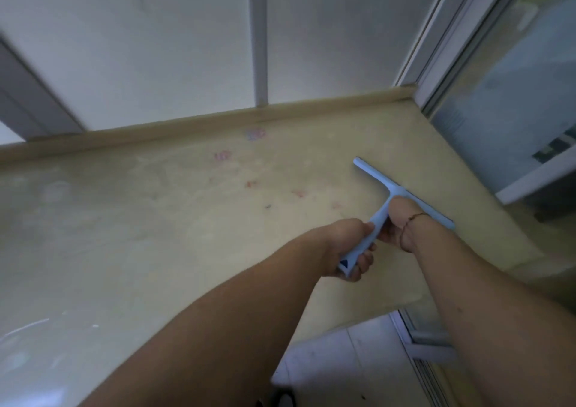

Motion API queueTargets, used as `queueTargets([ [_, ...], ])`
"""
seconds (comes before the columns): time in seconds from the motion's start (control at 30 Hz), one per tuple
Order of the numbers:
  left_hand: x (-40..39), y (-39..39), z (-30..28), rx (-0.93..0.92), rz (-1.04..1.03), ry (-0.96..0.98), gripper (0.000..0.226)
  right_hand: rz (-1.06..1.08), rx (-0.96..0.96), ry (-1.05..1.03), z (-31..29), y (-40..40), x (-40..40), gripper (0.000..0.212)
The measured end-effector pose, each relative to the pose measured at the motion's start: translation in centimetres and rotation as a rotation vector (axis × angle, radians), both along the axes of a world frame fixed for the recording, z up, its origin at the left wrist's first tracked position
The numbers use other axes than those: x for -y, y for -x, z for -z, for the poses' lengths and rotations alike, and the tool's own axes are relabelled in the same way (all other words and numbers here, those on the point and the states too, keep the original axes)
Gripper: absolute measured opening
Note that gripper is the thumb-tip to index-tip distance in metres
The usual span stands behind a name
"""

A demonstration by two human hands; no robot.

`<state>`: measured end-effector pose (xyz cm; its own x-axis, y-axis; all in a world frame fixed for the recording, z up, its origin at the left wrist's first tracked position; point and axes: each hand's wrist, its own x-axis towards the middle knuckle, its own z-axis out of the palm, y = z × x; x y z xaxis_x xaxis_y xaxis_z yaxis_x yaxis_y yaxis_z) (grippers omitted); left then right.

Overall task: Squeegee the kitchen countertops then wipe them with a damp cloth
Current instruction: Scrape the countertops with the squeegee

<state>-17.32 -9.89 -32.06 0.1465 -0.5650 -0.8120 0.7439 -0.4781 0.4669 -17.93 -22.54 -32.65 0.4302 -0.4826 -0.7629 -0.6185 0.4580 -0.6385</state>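
Note:
A light blue T-shaped squeegee (378,182) lies with its blade on the beige countertop (156,219), near the right end. My left hand (349,247) grips the lower part of its handle. My right hand (396,219), with a thin bracelet at the wrist, holds the upper part of the handle just below the blade. Part of the blade's right half is hidden behind my right wrist. Pink and reddish marks (255,134) dot the counter behind and left of the blade. No cloth is in view.
A low beige backsplash (187,126) runs along the white wall. A sliding glass window frame (452,63) borders the counter's right end. The counter's front edge drops to a pale tiled floor (343,369) at lower right.

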Motion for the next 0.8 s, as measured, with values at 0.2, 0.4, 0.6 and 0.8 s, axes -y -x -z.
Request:
queueTargets([
  [0.2, -4.2, 0.3, -0.5, 0.022, 0.019, -0.08, 0.042, -0.05, 0.002, 0.029, 0.6, 0.7, -3.8, 0.033],
  [0.4, -10.0, 0.0, -0.9, 0.047, 0.045, -0.091, 0.042, -0.078, -0.045, 0.059, 0.0, 0.8, -9.1, 0.033],
  [0.6, -17.7, -0.1, -0.4, 0.038, 0.043, -0.093, 0.038, -0.095, 0.037, 0.036, 0.1, 1.2, -17.3, 0.036],
  [0.8, -25.4, -0.3, -0.3, 0.046, 0.036, -0.102, 0.038, -0.149, 0.05, 0.006, 0.1, 1.3, -24.6, 0.036],
])
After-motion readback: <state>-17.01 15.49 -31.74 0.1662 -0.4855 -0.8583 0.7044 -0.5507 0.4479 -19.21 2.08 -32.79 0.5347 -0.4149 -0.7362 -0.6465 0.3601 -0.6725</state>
